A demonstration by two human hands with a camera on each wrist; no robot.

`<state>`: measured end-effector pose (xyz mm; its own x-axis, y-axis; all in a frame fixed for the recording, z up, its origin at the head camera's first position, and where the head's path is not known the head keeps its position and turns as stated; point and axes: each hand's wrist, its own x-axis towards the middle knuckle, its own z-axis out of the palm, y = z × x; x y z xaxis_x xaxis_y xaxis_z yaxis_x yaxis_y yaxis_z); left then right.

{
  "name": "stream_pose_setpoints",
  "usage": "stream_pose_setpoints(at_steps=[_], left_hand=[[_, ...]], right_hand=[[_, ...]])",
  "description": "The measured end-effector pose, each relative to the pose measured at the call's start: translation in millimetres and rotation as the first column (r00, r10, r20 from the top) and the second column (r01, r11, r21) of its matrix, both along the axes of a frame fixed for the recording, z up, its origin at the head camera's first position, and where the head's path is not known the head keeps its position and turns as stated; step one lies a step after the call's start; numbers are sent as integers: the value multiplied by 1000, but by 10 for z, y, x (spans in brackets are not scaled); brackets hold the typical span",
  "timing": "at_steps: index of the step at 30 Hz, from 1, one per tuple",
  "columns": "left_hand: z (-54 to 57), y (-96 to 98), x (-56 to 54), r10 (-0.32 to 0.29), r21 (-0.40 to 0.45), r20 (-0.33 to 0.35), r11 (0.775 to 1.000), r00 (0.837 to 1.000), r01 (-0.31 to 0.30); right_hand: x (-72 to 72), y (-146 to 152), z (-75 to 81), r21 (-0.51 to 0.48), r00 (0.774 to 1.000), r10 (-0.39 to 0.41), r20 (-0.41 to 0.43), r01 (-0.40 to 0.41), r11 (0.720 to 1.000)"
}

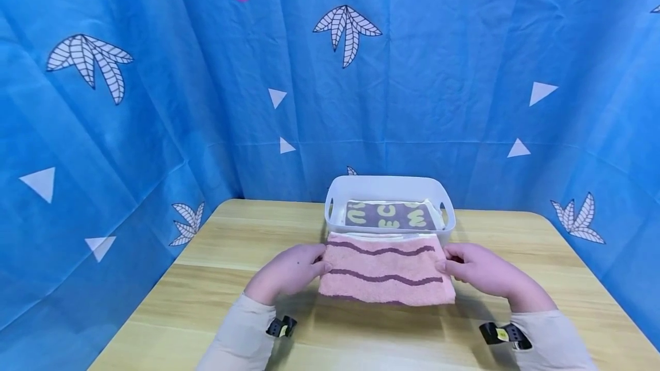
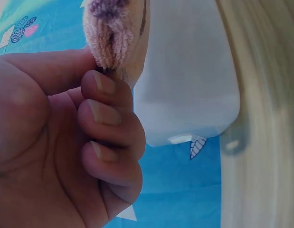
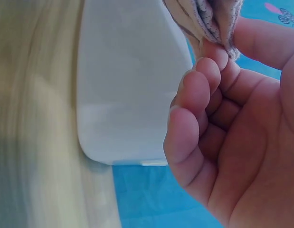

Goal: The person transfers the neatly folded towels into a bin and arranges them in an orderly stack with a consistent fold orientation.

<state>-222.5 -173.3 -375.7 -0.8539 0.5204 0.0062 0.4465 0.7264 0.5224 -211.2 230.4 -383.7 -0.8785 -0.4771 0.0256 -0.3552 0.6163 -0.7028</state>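
Observation:
A folded pink towel (image 1: 384, 271) with wavy purple stripes hangs between my two hands, in front of the white basket (image 1: 389, 185). My left hand (image 1: 291, 271) pinches its left edge between thumb and fingers. On the other side my right hand (image 1: 482, 271) pinches the right edge the same way. In the left wrist view the towel's folded layers (image 2: 113, 38) show above the fingertips. The right wrist view also has the bunched edge of the towel (image 3: 218, 23) between thumb and forefinger. Inside the basket lies a purple towel (image 1: 387, 215) with yellow-green letters.
The basket stands at the back of a light wooden table (image 1: 247, 233), with handle holes at its ends. Behind and beside the table hangs a blue curtain (image 1: 438, 85) with leaf and triangle prints. Each wrist wears a black strap (image 1: 507, 334) over a pale sleeve.

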Motion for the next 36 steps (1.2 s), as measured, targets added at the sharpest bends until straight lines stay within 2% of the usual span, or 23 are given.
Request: stream_pose_setpoints(at_steps=[4,8,13,17,27,36], left_hand=[[68,15,-30,-7,9,14,1000,1000,7],[157,36,-75,-16,6,-5,1000,1000,17],[210,71,-183,-28,16,-15,999,999,28],[246,99,-271,-34,32,-5,999,999,34],[312,172,-475,20,30,13,999,1000,-20],[328,224,-639,41,35,27,999,999,-42]], right_hand=[[-1,32,65,-6,1000,6,-17,-6,1000],[-46,44,135,-6,999,7,-44,-7,1000],[-133,61,170,2,998,-6,-67,6,1000],[-213,81,189,-2,998,-17,-54,17,1000],[-395,93,239,-41,998,-55,9,55,998],[-569,103,327,45,995,-97,-15,97,994]])
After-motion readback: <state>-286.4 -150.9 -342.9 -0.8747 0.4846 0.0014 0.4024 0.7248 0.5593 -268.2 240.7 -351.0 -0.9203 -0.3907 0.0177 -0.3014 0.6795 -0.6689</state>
